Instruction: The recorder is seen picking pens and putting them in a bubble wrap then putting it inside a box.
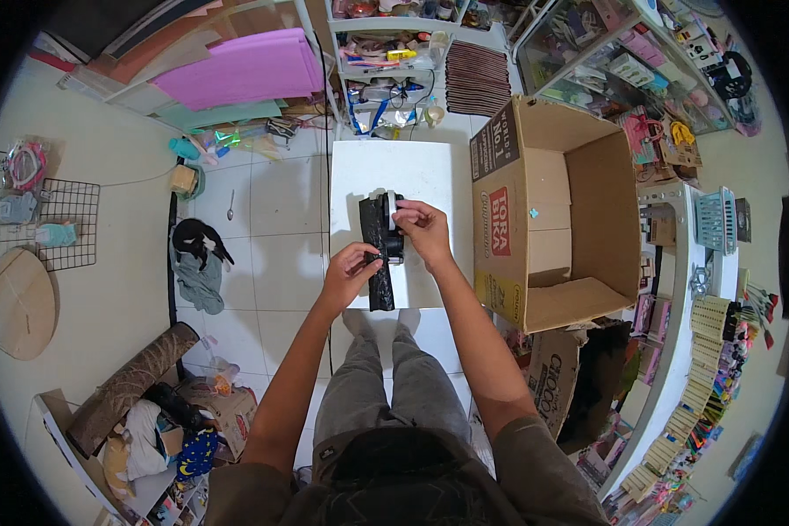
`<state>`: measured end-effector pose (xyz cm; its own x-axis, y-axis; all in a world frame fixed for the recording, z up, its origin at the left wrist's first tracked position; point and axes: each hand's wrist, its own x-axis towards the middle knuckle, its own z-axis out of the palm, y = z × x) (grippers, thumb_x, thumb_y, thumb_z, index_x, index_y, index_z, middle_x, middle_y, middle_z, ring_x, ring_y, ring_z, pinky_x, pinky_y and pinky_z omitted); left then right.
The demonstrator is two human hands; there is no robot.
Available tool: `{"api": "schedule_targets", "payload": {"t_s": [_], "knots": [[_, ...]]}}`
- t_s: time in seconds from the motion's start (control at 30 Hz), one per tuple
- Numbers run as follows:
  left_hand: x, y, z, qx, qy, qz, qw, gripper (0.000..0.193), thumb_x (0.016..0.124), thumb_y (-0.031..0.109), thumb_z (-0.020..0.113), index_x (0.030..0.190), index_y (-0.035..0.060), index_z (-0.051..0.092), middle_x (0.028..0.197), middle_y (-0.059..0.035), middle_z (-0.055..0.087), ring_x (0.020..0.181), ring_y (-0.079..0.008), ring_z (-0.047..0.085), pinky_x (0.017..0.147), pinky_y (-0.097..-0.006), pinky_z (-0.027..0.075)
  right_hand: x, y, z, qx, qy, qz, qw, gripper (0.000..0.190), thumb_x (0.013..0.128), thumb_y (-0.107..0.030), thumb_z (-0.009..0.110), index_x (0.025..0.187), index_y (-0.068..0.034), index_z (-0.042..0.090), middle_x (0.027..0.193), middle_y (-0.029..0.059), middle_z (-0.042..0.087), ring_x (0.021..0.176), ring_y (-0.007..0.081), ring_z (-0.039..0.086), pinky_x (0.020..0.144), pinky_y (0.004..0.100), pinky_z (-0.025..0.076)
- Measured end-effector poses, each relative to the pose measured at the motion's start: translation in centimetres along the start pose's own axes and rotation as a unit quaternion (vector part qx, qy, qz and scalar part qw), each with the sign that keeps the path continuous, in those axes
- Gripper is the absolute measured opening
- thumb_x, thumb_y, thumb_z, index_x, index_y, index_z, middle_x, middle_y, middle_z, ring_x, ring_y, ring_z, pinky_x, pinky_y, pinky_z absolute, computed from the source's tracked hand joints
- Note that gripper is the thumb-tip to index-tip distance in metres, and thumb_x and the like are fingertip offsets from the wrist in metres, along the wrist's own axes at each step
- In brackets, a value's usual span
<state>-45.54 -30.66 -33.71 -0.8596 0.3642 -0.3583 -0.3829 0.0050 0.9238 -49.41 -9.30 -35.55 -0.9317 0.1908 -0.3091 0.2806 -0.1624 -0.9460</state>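
On a white table in front of me lies a long strip of crinkled black plastic. Against its right side is a black item with a pale, rounded part; its exact kind is unclear. My right hand has its thumb and fingers at the upper right of that item, around the pale part. My left hand touches the middle of the black plastic with thumb and fingertips, from its left side. Whether the left fingers pinch the plastic cannot be made out.
A large open cardboard box stands just right of the table, with another box below it. Shelves rise beyond the table's far edge. A black-and-white cat and a spoon are on the floor at left.
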Motion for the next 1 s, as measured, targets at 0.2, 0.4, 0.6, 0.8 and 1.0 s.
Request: {"api": "schedule_targets", "payload": {"t_s": [0.2, 0.4, 0.6, 0.8, 1.0], "knots": [[0.0, -0.5, 0.0, -0.014, 0.005, 0.002, 1.000, 0.021, 0.098, 0.001, 0.079, 0.116, 0.0061, 0.069, 0.112, -0.0002, 0.072, 0.106, -0.0086, 0.065, 0.093, -0.0251, 0.051, 0.3, -0.2, -0.2, 0.000, -0.024, 0.017, 1.000, 0.025, 0.096, -0.003, 0.081, 0.121, -0.003, 0.078, 0.098, 0.0008, 0.078, 0.089, 0.0088, 0.071, 0.077, 0.0263, 0.059], [0.0, -0.8, -0.3, -0.017, 0.002, 0.009, 1.000, 0.021, 0.098, 0.001, 0.079, 0.116, 0.0058, 0.069, 0.111, 0.0004, 0.071, 0.105, -0.0077, 0.065, 0.092, -0.0249, 0.051, 0.4, -0.1, 0.0, -0.037, -0.010, 0.035, 0.999, 0.020, 0.097, -0.006, 0.080, 0.117, -0.006, 0.079, 0.098, 0.0009, 0.079, 0.085, 0.0085, 0.071, 0.072, 0.0264, 0.058], [0.0, -0.5, -0.4, -0.010, 0.014, 0.018, 1.000, 0.020, 0.098, -0.001, 0.078, 0.115, 0.0062, 0.069, 0.106, 0.0012, 0.070, 0.102, -0.0074, 0.065, 0.094, -0.0258, 0.052, 0.8, -0.9, 0.3, -0.061, -0.007, 0.039, 0.997, 0.016, 0.097, -0.011, 0.082, 0.111, -0.005, 0.081, 0.092, 0.0027, 0.078, 0.078, 0.0084, 0.070, 0.066, 0.0253, 0.055], [0.2, -0.2, -0.2, -0.024, -0.001, 0.031, 0.999, 0.022, 0.099, -0.001, 0.077, 0.117, 0.0054, 0.069, 0.107, 0.0009, 0.070, 0.098, -0.0054, 0.064, 0.086, -0.0224, 0.051, 1.9, -1.3, -0.2, -0.054, -0.025, 0.098, 0.993, 0.013, 0.096, -0.014, 0.084, 0.101, -0.003, 0.079, 0.086, 0.0037, 0.076, 0.072, 0.0104, 0.071, 0.062, 0.0254, 0.055], [0.1, -0.3, -0.4, -0.038, -0.018, 0.024, 0.999, 0.020, 0.100, -0.003, 0.075, 0.117, 0.0042, 0.068, 0.110, -0.0007, 0.071, 0.104, -0.0084, 0.067, 0.096, -0.0257, 0.053, 2.6, -1.6, -0.7, -0.034, -0.044, 0.109, 0.992, 0.015, 0.097, -0.015, 0.084, 0.096, -0.002, 0.076, 0.085, 0.0040, 0.075, 0.073, 0.0111, 0.072, 0.065, 0.0257, 0.056]]}}
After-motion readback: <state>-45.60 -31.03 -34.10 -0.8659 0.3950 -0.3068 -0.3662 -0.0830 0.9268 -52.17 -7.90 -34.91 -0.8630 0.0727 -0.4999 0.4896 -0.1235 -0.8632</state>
